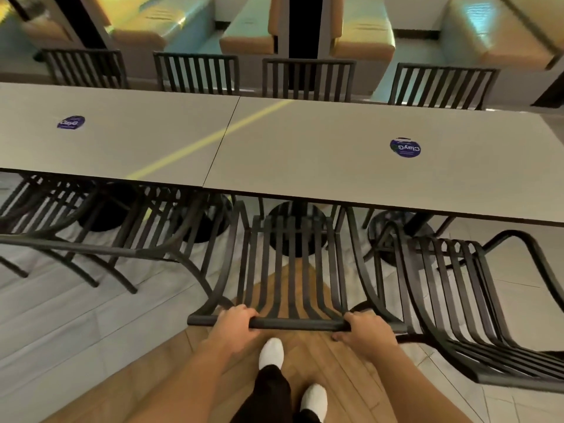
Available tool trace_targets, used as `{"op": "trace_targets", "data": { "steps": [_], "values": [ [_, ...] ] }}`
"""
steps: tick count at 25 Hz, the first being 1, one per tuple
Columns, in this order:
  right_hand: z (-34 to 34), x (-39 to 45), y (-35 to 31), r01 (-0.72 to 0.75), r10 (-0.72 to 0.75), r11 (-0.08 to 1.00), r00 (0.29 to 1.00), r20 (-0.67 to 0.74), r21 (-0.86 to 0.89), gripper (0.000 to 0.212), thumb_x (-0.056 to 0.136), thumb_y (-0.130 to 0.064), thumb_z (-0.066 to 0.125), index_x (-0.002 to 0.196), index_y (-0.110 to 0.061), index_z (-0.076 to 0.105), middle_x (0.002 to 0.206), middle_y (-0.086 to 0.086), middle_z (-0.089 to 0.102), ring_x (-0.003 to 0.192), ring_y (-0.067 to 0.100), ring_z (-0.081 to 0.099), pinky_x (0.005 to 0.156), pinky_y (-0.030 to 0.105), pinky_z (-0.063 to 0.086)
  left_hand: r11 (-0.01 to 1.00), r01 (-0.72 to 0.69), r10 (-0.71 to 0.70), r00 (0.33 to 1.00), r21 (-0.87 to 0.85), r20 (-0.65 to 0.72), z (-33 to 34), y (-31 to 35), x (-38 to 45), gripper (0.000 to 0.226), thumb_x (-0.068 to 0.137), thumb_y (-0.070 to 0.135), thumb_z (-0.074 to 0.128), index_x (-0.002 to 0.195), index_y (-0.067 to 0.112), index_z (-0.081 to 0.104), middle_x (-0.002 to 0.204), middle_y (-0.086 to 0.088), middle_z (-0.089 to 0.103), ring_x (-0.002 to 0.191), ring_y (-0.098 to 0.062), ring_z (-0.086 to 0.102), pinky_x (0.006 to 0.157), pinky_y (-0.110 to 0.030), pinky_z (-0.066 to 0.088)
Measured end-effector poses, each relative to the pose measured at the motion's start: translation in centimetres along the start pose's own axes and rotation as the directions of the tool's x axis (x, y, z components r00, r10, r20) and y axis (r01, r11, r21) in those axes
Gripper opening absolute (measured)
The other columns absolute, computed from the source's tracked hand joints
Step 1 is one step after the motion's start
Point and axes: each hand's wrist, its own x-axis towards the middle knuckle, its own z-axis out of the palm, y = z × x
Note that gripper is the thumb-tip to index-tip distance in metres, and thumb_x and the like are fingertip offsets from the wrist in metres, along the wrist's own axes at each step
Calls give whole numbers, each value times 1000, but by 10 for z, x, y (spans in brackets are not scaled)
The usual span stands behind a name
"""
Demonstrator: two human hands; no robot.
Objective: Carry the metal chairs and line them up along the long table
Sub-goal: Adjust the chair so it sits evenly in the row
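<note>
Dining-hall setting: pale tile and wood-plank floor, upholstered booth seats at the back, and a long grey table made of two tops butted together, each bearing a round blue sticker. Four slatted metal chairs stand along its far side.

Near side, left: two chairs already sit with their seats partly under the table edge.

Centre: the chair in hand faces the table, its seat front just under the edge. The left hand and right hand each wrap the top rail of its backrest, fingers curled over the bar, set well apart.

Right: another chair stands angled, not square to the table.

Assessment: the placement step is under way for the centre chair. Next move likely calls for squaring it with its left neighbours, releasing, then dealing with the angled chair.
</note>
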Motion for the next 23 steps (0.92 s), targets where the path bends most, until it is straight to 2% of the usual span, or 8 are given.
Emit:
{"op": "trace_targets", "data": {
  "steps": [4,6,8,12,14,17,20,23],
  "values": [
    [4,0,1,27,-28,999,998,-55,-17,46,92,-65,52,122,-31,60,112,-9,66,105,17,61,90,35,52,997,8,-14,997,73,82,6,1,12,32,96,22,65,124,38,66,116,10,61,110,-16,59,105,-38,49],
    [6,4,-2,37,-39,999,997,-72,-21,43,93,-65,51,118,-31,61,107,-9,66,102,15,62,87,32,51,994,38,-46,996,103,76,7,-5,20,40,96,17,63,128,42,63,121,9,64,114,-19,59,105,-38,48],
    [8,8,-11,40,-41,999,996,-81,-13,41,94,-65,50,114,-31,61,103,-10,66,98,13,62,85,29,51,993,49,-59,994,107,92,0,-15,33,54,96,8,58,139,41,56,131,5,64,121,-22,58,109,-41,46],
    [11,22,-36,30,-33,999,996,-89,-34,43,94,-66,47,110,-29,64,100,-7,68,94,15,64,85,33,52,965,11,-78,966,262,247,-36,-27,61,72,95,-5,49,152,38,43,148,-3,54,136,-29,50,115,-41,40],
    [10,28,-47,37,-41,998,995,-91,-49,42,95,-64,46,108,-28,63,100,-6,69,94,17,65,83,34,51,943,-14,-105,936,332,337,-54,-29,79,76,96,-7,46,156,37,38,155,-6,46,141,-30,45,117,-41,37],
    [4,41,-49,44,-51,996,994,-95,-75,40,98,-62,45,111,-28,61,102,-6,69,95,18,65,80,33,50,922,-30,-140,904,386,404,-66,-25,103,75,99,-1,49,158,42,33,160,-7,39,146,-31,40,120,-43,32],
    [-6,56,-36,51,-56,997,995,-81,-55,37,100,-60,43,118,-31,56,110,-7,67,101,15,64,83,31,49,919,-46,-112,922,392,370,-65,-15,111,74,99,0,50,158,42,33,157,-6,43,144,-31,42,119,-43,32],
    [-10,73,-21,31,-33,999,997,-64,-32,33,102,-49,45,129,-31,49,127,-5,62,120,20,57,101,37,47,938,-46,-61,955,344,292,-60,-7,119,69,100,1,48,154,42,39,148,-5,52,136,-31,47,115,-43,36]
  ]
}}
